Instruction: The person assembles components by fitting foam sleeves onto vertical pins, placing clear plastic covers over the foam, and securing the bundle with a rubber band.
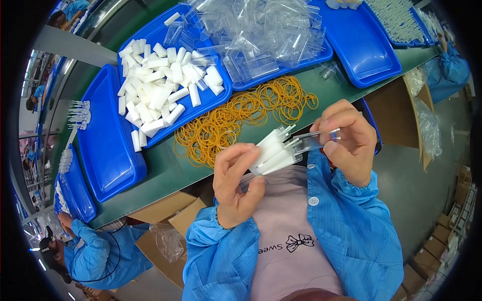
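My left hand [235, 183] is closed round a small bundle of white pieces with clear plastic parts [273, 153], held above the table's near edge. Thin tips stick out at the bundle's upper right end. My right hand [351, 140] pinches a clear plastic sleeve [311, 141] between thumb and fingers. The sleeve's left end meets the bundle; whether it goes over one piece or only touches it, I cannot tell. Just beyond both hands, a spread of yellow rubber bands [241, 118] lies on the green table [170, 175].
One blue tray [228, 83] holds white foam-like blocks [158, 80]; another holds clear plastic sleeves [261, 35]. Stacked blue trays [113, 150] stand left, and a blue tray [369, 55] lies right. Open cardboard boxes [165, 215] flank me. A co-worker in blue [103, 251] works at lower left.
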Demonstrator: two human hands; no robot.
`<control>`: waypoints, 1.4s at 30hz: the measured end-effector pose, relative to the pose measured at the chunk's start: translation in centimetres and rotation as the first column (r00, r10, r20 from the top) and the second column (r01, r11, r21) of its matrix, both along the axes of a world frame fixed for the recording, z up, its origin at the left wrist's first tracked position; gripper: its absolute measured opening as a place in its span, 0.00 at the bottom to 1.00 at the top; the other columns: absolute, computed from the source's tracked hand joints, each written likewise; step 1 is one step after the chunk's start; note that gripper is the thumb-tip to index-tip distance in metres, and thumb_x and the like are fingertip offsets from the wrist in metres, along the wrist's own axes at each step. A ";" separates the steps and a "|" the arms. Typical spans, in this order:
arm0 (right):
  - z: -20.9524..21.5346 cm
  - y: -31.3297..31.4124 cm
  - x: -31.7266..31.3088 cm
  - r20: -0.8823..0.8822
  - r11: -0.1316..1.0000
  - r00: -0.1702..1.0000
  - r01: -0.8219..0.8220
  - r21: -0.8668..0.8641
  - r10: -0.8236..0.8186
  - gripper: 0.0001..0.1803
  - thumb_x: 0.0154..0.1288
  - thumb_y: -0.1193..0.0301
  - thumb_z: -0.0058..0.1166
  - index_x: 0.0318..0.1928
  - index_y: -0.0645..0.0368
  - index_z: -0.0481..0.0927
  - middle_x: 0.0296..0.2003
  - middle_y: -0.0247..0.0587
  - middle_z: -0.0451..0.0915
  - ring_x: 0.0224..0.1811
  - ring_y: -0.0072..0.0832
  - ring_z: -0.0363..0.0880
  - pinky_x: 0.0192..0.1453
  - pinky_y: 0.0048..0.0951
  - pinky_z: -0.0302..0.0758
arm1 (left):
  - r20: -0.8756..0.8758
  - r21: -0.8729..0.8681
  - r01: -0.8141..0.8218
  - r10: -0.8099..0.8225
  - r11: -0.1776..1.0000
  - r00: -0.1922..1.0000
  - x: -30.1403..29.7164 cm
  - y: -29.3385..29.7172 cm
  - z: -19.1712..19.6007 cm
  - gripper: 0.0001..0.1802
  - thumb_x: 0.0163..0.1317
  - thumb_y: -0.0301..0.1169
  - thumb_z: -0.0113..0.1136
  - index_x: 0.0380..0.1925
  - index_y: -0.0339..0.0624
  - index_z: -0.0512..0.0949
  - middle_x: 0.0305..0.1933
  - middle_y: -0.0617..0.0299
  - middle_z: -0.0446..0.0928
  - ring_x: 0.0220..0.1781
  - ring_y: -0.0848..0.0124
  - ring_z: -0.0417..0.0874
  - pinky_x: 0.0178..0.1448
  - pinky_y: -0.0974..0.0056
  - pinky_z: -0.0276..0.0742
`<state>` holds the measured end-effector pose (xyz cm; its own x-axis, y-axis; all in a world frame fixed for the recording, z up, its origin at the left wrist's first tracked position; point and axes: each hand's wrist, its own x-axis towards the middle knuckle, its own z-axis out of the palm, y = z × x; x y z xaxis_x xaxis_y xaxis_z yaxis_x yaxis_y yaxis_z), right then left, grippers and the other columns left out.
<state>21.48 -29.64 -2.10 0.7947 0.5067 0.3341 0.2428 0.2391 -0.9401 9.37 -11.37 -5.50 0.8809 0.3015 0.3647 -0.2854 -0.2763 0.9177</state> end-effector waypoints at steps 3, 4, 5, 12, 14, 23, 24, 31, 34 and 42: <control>0.7 0.0 -0.2 -0.041 0.997 0.999 -0.017 -0.073 0.014 0.14 0.48 0.83 0.54 0.39 0.66 0.78 0.38 0.40 0.72 0.32 0.19 0.69 0.36 0.19 0.66 | 0.012 0.016 0.004 -0.004 1.000 1.000 0.0 0.1 0.2 0.24 0.47 0.19 0.59 0.49 0.34 0.76 0.52 0.48 0.68 0.51 0.60 0.75 0.54 0.62 0.72; 0.8 0.0 -0.2 -0.074 0.992 0.997 -0.046 -0.121 0.037 0.13 0.48 0.82 0.55 0.39 0.66 0.78 0.37 0.40 0.72 0.31 0.19 0.69 0.35 0.19 0.66 | 0.011 0.044 0.010 -0.011 0.999 1.000 0.0 0.2 0.3 0.24 0.47 0.19 0.59 0.49 0.34 0.76 0.52 0.48 0.68 0.50 0.61 0.76 0.54 0.62 0.73; 0.8 0.1 -0.2 -0.074 0.992 0.997 -0.046 -0.121 0.037 0.13 0.48 0.82 0.55 0.39 0.66 0.78 0.37 0.40 0.72 0.31 0.19 0.69 0.35 0.19 0.66 | 0.009 0.072 0.017 -0.017 0.997 1.000 0.0 0.2 0.4 0.24 0.47 0.19 0.59 0.48 0.34 0.77 0.52 0.48 0.68 0.50 0.61 0.76 0.54 0.63 0.73; 0.9 -0.1 -0.1 -0.096 0.994 0.991 -0.095 -0.052 0.090 0.15 0.46 0.82 0.57 0.39 0.66 0.79 0.37 0.41 0.73 0.31 0.20 0.70 0.35 0.20 0.67 | 0.009 0.176 -0.014 0.013 0.984 1.000 0.1 0.0 1.3 0.25 0.44 0.18 0.59 0.49 0.35 0.77 0.51 0.49 0.69 0.48 0.62 0.77 0.51 0.64 0.76; 1.3 -0.2 -0.1 -0.103 0.994 0.991 -0.088 -0.058 0.082 0.16 0.45 0.82 0.58 0.39 0.66 0.79 0.37 0.41 0.73 0.30 0.20 0.71 0.35 0.20 0.67 | 0.051 0.262 -0.044 0.032 0.964 0.998 0.2 -0.1 1.5 0.26 0.42 0.18 0.60 0.48 0.37 0.78 0.49 0.49 0.70 0.46 0.62 0.78 0.50 0.65 0.77; 2.1 -0.1 0.3 0.030 0.987 0.998 -0.040 -0.154 0.046 0.17 0.46 0.83 0.56 0.41 0.66 0.80 0.36 0.41 0.75 0.30 0.20 0.72 0.35 0.21 0.69 | -0.037 0.268 0.081 -0.074 0.960 0.997 0.3 0.3 2.5 0.26 0.39 0.20 0.60 0.45 0.41 0.81 0.45 0.50 0.71 0.42 0.61 0.78 0.47 0.63 0.78; 2.1 0.0 0.3 0.019 0.985 0.999 -0.046 -0.166 0.050 0.17 0.47 0.83 0.55 0.42 0.65 0.80 0.36 0.40 0.75 0.31 0.20 0.72 0.35 0.21 0.69 | -0.039 0.268 0.081 -0.073 0.960 0.997 0.5 0.5 2.4 0.26 0.39 0.20 0.60 0.45 0.41 0.81 0.45 0.50 0.71 0.42 0.61 0.78 0.47 0.63 0.78; 1.9 0.0 0.0 -0.091 0.987 0.995 -0.059 -0.150 0.045 0.17 0.49 0.83 0.56 0.44 0.65 0.79 0.36 0.40 0.75 0.35 0.21 0.75 0.38 0.22 0.71 | -0.055 0.210 0.150 -0.142 0.966 0.988 0.8 0.5 2.2 0.26 0.40 0.19 0.59 0.46 0.42 0.81 0.45 0.51 0.70 0.42 0.62 0.77 0.48 0.64 0.77; 0.7 0.4 -0.3 -0.186 1.000 0.983 -0.008 -0.015 0.005 0.16 0.48 0.82 0.60 0.42 0.64 0.79 0.35 0.39 0.75 0.35 0.21 0.74 0.39 0.22 0.71 | -0.043 0.205 0.107 -0.100 0.973 0.994 0.8 0.3 1.9 0.26 0.41 0.19 0.60 0.46 0.42 0.81 0.45 0.51 0.70 0.43 0.62 0.77 0.49 0.64 0.77; -0.2 -0.1 1.1 0.101 0.989 0.992 -0.063 -0.133 0.077 0.15 0.48 0.79 0.63 0.40 0.63 0.79 0.36 0.37 0.78 0.41 0.27 0.72 0.47 0.27 0.67 | 0.015 0.276 0.123 -0.132 0.953 0.991 1.0 0.4 1.2 0.29 0.45 0.20 0.60 0.54 0.38 0.75 0.51 0.51 0.68 0.49 0.62 0.76 0.53 0.63 0.74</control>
<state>22.54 -29.77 -2.32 0.7195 0.6044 0.3421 0.3289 0.1373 -0.9343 10.36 -10.96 -4.35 0.8915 0.0715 0.4473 -0.3638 -0.4753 0.8011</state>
